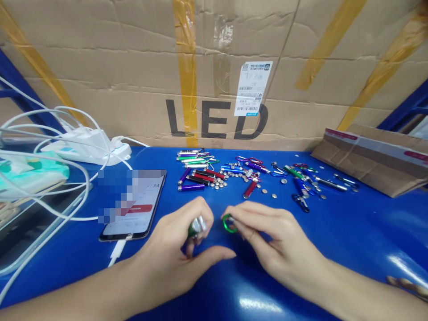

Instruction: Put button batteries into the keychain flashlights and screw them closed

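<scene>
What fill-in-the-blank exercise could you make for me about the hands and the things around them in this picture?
1. The left hand holds a small tube whose visible end is coloured ____.
2. The right hand holds a ring-shaped piece that is coloured ____.
3. The big black letters on the cardboard spell ____.
4. The cable plugged into the end of the phone near the left hand is coloured ____.

Missing words: silver; green; LED; white.
</scene>
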A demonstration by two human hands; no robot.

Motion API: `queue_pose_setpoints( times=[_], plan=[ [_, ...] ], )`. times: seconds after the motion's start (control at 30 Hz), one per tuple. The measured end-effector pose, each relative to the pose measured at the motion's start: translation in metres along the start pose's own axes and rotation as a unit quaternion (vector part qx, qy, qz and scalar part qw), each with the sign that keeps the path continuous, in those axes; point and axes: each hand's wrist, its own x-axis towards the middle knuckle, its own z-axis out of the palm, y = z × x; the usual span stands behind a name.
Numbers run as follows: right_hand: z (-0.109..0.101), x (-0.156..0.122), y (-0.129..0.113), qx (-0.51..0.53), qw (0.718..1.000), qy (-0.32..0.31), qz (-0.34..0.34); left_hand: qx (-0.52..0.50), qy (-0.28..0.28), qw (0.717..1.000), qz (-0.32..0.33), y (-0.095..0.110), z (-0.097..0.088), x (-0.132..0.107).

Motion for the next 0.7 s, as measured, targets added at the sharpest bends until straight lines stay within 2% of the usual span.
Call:
queue_pose_setpoints(
  times=[0.07,0.13,0.2,0.27,0.43,0.57,0.7],
  plan=[
    [-0.001,0.0,0.002,-0.013,0.998,0.057,-0.032,-0.038,-0.054,0.995,-0.079,0.002,0.002,0.002],
    [-0.002,-0.001,0.001,-0.017,0.994,0.087,-0.062,-0.072,-0.13,0.98,-0.129,0.004,0.004,0.003],
    [-0.001,-0.003,0.0,-0.019,0.991,0.101,-0.087,-0.084,-0.186,0.969,-0.137,0.005,0.005,0.001],
    [0.001,-0.004,-0.002,-0.021,0.988,0.109,-0.108,-0.08,-0.214,0.965,-0.129,0.008,0.006,-0.002],
    [0.007,-0.005,-0.002,-0.027,0.986,0.088,-0.14,-0.056,-0.236,0.959,-0.145,0.01,0.006,-0.006],
    [0.008,-0.006,-0.001,-0.044,0.985,0.073,-0.151,-0.052,-0.206,0.969,-0.129,0.005,0.01,-0.006],
    [0.008,-0.005,-0.002,-0.049,0.985,0.086,-0.144,-0.072,-0.198,0.969,-0.13,0.003,0.011,-0.007]
  ],
)
